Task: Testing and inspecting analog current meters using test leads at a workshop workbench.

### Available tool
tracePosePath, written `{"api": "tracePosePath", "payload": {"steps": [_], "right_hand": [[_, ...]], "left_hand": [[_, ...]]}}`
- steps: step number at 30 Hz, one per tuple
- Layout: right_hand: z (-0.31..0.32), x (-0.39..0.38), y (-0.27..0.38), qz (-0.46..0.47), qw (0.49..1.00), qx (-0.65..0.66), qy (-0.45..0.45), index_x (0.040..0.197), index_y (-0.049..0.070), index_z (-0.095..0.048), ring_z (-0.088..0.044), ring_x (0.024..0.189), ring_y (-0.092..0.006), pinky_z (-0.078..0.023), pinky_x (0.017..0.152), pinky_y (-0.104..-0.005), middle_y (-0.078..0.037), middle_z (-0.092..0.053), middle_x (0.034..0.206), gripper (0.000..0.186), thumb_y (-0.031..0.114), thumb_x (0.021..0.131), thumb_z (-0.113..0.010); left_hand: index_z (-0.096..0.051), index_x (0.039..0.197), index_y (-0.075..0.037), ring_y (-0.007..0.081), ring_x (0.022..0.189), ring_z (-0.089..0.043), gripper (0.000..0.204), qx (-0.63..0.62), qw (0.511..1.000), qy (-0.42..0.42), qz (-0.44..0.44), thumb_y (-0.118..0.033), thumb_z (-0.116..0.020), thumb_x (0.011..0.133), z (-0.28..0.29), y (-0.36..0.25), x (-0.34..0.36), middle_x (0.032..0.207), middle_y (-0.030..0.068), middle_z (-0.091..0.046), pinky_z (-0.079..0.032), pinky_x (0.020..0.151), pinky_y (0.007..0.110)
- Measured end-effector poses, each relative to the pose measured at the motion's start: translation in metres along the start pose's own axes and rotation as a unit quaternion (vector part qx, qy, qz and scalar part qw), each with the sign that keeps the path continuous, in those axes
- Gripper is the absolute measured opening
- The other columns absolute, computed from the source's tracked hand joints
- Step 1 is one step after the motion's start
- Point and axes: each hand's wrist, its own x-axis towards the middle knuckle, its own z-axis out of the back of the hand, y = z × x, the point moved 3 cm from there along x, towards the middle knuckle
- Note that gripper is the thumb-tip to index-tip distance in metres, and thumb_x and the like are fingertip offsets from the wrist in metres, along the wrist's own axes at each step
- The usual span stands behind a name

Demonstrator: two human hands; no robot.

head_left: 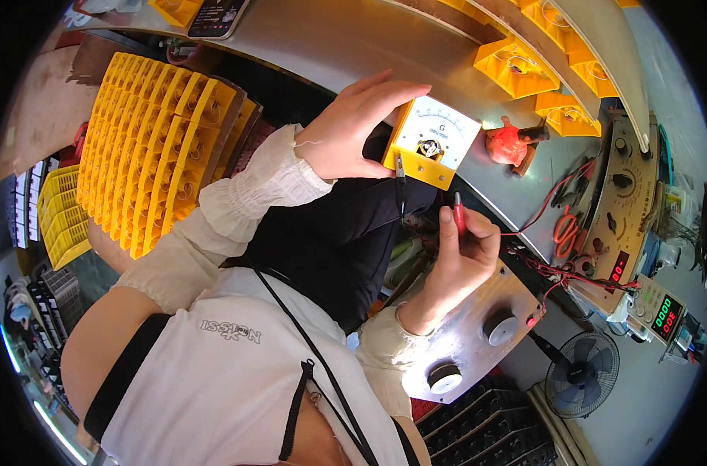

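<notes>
My left hand (342, 132) grips a yellow-framed analog meter (456, 130) by its left side, thumb below and fingers above. Its white dial faces up, with a clear window over the movement and metal terminals along the yellow lower strip. A black alligator clip (401, 190) is at the leftmost terminal, its lead hanging down. Pinched between thumb and fingers of my right hand (466, 260) is a red clip lead (459, 217) with a metal tip. That tip points up towards the meter's lower edge, a small gap apart from it.
Stacked yellow meter cases (151, 140) stand at left; more yellow cases (516, 68) sit on shelves upper right. A red lumpy object (508, 144), orange-handled scissors (565, 233) and a knobbed instrument (621, 186) are rightward. Below are a two-knob metal box (466, 353) and a fan (580, 374).
</notes>
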Motion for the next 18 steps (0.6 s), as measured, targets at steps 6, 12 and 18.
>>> {"api": "tracePosePath", "payload": {"steps": [6,12,18], "right_hand": [[0.003,0.009,0.006,-0.060,0.992,0.102,0.032,0.090,-0.001,-0.061,-0.061,0.083,-0.0122,-0.050,0.080,-0.0252,-0.007,-0.063,0.093,0.024,-0.008,0.075,-0.078],[-0.005,0.006,0.003,0.049,0.991,-0.122,-0.040,0.083,-0.002,-0.060,-0.057,0.071,-0.0098,-0.047,0.066,-0.0221,-0.005,-0.059,0.079,0.021,-0.009,0.073,-0.078],[-0.011,0.013,-0.001,0.029,0.985,-0.171,-0.003,0.080,-0.002,-0.062,-0.053,0.064,-0.0072,-0.044,0.059,-0.0211,-0.005,-0.060,0.073,0.018,-0.005,0.075,-0.078]], "left_hand": [[-0.036,0.144,-0.010,0.0354,0.128,-0.045,0.103,-0.005,1.000,0.009,0.014,-0.016,-0.089,0.056,0.000,-0.002,0.001,0.139,0.0123,-0.049,-0.030,0.113,0.048],[-0.038,0.142,-0.009,0.0342,0.127,-0.047,0.103,-0.010,1.000,0.000,0.021,-0.017,-0.090,0.054,-0.001,-0.005,0.002,0.137,0.0129,-0.050,-0.033,0.111,0.047],[-0.040,0.141,-0.009,0.0338,0.127,-0.046,0.101,0.028,0.999,0.012,0.012,-0.019,-0.090,0.053,-0.002,-0.004,0.003,0.138,0.0107,-0.050,-0.033,0.110,0.046]]}}
